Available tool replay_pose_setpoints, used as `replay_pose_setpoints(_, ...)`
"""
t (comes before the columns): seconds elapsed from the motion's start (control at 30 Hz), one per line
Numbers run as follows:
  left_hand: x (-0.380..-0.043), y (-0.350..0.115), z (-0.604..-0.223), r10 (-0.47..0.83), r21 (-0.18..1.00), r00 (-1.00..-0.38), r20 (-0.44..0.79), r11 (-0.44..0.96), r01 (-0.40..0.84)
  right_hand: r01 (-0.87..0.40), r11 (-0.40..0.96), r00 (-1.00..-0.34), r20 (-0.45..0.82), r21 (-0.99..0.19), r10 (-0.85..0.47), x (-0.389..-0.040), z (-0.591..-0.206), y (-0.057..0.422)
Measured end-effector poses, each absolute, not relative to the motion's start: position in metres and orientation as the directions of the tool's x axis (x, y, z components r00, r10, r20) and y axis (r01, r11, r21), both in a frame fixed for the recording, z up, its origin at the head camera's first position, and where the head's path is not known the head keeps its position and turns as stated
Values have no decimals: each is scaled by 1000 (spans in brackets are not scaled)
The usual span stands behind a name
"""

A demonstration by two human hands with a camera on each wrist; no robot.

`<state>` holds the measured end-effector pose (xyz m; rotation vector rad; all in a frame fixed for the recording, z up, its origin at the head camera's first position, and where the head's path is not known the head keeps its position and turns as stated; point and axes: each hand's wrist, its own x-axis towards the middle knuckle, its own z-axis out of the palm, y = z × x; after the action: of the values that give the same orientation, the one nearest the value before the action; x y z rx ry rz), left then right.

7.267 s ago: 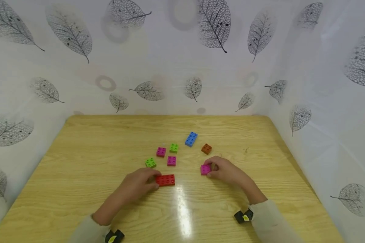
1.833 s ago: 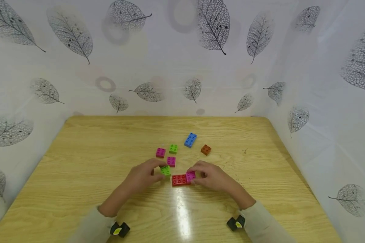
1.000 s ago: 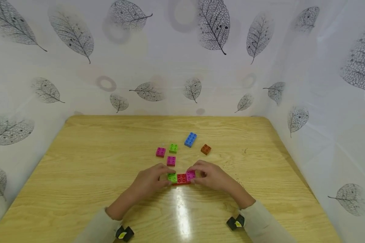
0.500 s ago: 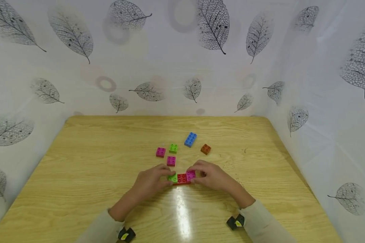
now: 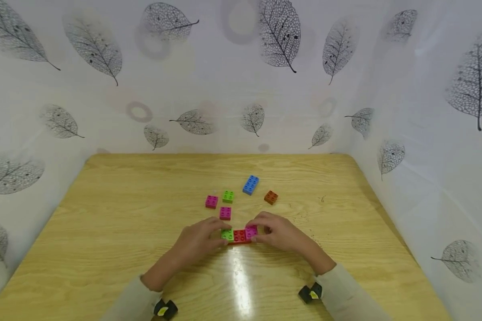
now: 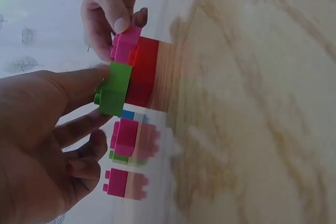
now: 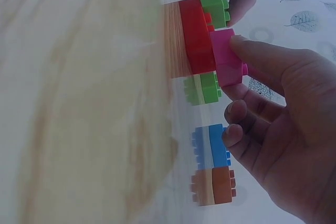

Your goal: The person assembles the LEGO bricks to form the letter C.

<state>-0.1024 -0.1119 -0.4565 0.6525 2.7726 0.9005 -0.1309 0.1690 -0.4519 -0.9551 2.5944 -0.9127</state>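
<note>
A red building brick (image 5: 239,236) lies flat on the table before the person, its middle studs showing. My left hand (image 5: 198,238) pinches a small lime green brick (image 5: 227,234) over the red brick's left end. At the other end, my right hand (image 5: 279,232) grips a small pink brick (image 5: 251,232) between thumb and fingers. In the left wrist view the green brick (image 6: 115,90) is up against the stud side of the red brick (image 6: 144,74). The right wrist view has the pink brick (image 7: 224,56) on the red brick's stud side as well.
Beyond the hands, two magenta bricks (image 5: 211,201) and another lime green brick (image 5: 228,196) lie on the wooden table (image 5: 144,178). A long blue brick (image 5: 251,184) and a brown brick (image 5: 271,197) sit farther right. Leaf-patterned sheeting (image 5: 225,89) surrounds the table.
My left hand let go of the red brick, took the lime green brick and brought it to the red one's left end. My right hand moved the pink brick left onto the red brick, which shifted right.
</note>
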Motion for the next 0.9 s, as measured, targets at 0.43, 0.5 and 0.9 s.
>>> replay_pose_setpoints(0.43,-134,-124,-456,335,653,-942,-6,715,250,-487,609,-769,-24,-625,-639,-133,-448,170)
replay_pose_setpoints(0.5,-138,-124,-458,324,655,-946,-6,716,241,-482,607,-769,-28,-632,-639,-133,-449,170)
replay_pose_setpoints(0.9,-159,-119,-463,331,665,-943,-27,710,230,-482,597,-763,-27,-641,-645,-132,-454,169)
